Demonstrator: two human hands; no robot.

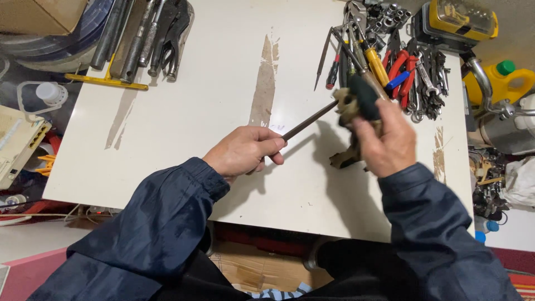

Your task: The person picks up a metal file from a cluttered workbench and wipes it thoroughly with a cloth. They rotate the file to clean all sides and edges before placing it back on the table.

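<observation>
My left hand (245,153) pinches the tip end of a long screwdriver's dark metal shaft (309,120), held just above the white table (184,111). My right hand (384,139) grips the screwdriver's black handle (365,96) together with a tan rag (348,108) bunched around the handle's base. The rag hangs down below the right hand. Both arms wear dark blue sleeves.
Several pliers, screwdrivers and wrenches (390,67) lie heaped at the table's far right. Metal rods and locking pliers (150,33) sit at the far left beside a yellow bar (106,82). A yellow case (462,19) and a yellow jug (510,78) stand to the right.
</observation>
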